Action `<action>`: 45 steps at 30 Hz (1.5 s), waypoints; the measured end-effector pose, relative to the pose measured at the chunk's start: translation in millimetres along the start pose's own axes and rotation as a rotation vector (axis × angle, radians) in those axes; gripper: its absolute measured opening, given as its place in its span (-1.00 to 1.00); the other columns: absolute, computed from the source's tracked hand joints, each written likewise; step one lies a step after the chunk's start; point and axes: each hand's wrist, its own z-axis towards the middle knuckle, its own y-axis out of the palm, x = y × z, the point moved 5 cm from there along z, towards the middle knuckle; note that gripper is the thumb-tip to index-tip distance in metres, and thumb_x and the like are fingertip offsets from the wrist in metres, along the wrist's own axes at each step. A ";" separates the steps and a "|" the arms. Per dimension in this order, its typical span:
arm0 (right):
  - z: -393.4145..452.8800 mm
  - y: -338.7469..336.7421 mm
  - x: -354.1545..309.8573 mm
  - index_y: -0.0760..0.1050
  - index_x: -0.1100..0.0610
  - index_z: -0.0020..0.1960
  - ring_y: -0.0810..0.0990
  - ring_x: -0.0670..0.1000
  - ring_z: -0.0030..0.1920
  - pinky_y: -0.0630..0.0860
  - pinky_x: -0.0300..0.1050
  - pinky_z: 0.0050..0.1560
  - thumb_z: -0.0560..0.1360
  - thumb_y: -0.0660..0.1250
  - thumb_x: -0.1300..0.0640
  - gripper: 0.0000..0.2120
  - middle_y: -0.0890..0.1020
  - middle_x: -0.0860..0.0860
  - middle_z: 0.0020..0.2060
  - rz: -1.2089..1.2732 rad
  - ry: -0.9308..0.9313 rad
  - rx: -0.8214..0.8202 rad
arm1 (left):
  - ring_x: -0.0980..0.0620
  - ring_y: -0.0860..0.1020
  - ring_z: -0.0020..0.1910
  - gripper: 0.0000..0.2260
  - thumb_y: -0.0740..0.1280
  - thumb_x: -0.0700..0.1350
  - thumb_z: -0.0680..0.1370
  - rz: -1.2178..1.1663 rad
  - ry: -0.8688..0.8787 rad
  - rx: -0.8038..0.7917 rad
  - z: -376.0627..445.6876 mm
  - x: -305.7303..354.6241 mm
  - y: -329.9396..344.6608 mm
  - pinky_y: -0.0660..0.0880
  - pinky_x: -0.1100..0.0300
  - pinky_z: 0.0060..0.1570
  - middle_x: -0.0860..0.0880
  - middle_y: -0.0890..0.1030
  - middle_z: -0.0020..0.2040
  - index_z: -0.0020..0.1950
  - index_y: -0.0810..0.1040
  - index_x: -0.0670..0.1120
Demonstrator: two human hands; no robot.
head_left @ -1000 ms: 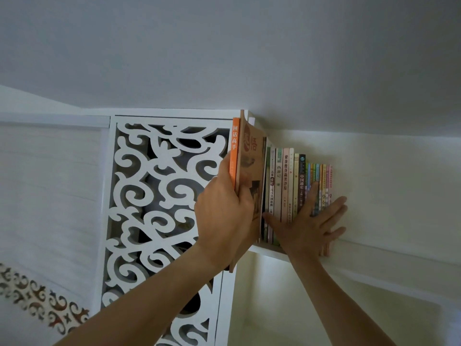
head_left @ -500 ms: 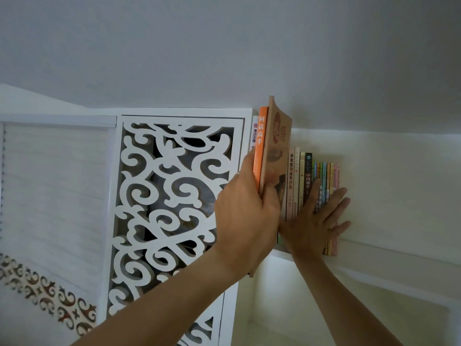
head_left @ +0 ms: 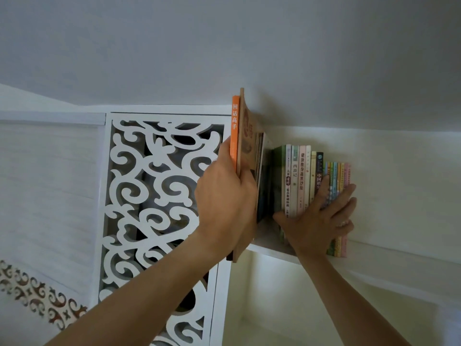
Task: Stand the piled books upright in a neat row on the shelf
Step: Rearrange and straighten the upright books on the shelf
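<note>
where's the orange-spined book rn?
Head view, centre-left: the orange-spined book is gripped upright in the left hand, beside the tan-covered book, left of the shelved row.

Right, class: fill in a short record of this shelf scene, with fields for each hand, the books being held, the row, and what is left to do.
left hand: grips two books upright, an orange-spined book and a tan-covered book
right hand: fingers spread flat against the standing row
row of books: upright on the white shelf, spines outward
gap: open space between held books and row
remaining: held books not yet set into the row
</note>
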 end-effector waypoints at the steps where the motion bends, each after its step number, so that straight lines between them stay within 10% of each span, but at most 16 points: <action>1: 1.6 -0.4 3.0 0.01 0.06 0.68 0.05 0.43 0.57 0.21 0.47 0.37 0.19 0.30 -0.51 0.23 -0.06 0.30 0.63 -0.003 0.008 -0.002 | 0.03 0.61 -0.28 -0.63 0.22 -0.10 0.55 -0.035 0.003 -0.010 -2.8 -1.1 1.5 0.64 -0.07 -0.23 0.09 0.61 -0.18 0.35 0.48 -0.01; 9: 2.3 1.1 7.5 -0.01 0.04 0.68 0.03 0.44 0.58 0.19 0.51 0.38 0.53 0.21 -0.34 -0.12 -0.08 0.31 0.63 -0.008 0.019 0.031 | 0.08 0.67 -0.17 -0.61 0.20 0.00 0.62 -0.093 0.148 -0.080 -26.3 23.4 23.5 0.69 0.03 -0.17 0.16 0.62 -0.06 0.45 0.43 0.01; 20: 8.5 0.3 21.6 -0.12 0.03 0.68 0.00 0.43 0.57 0.18 0.51 0.37 0.15 0.51 -0.41 0.34 -0.14 0.27 0.63 0.013 -0.011 -0.054 | 0.09 0.63 -0.26 -0.65 0.28 -0.16 0.64 -0.005 0.032 -0.030 4.5 -22.8 21.2 0.67 0.05 -0.21 0.08 0.65 -0.09 0.43 0.46 -0.05; 29: 6.3 -14.7 8.4 0.14 0.14 0.65 0.09 0.43 0.57 0.19 0.48 0.39 0.37 -0.34 -0.64 0.16 0.00 0.31 0.63 0.113 0.041 -0.042 | 0.08 0.71 -0.02 -0.50 0.16 0.17 0.67 -0.107 0.276 -0.205 -45.3 10.1 66.5 0.70 0.11 0.01 0.03 0.69 0.10 0.61 0.26 0.12; 38: 5.1 -2.8 17.1 -0.09 0.05 0.68 -0.03 0.41 0.59 0.12 0.51 0.42 0.20 0.30 -0.53 0.26 -0.14 0.25 0.64 0.030 0.008 -0.068 | 0.04 0.63 -0.18 -0.62 0.22 -0.07 0.63 -0.103 0.013 -0.001 -28.3 -27.8 48.4 0.67 -0.05 -0.11 0.09 0.62 -0.09 0.46 0.43 0.01; 45: 6.5 -1.4 17.5 -0.10 0.06 0.68 -0.01 0.41 0.58 0.14 0.50 0.42 0.17 0.33 -0.48 0.28 -0.13 0.26 0.63 -0.003 0.011 -0.053 | 0.04 0.64 -0.13 -0.61 0.27 -0.11 0.65 -0.071 0.008 -0.060 -27.5 -41.1 58.9 0.67 -0.02 -0.08 0.00 0.65 0.01 0.50 0.40 -0.05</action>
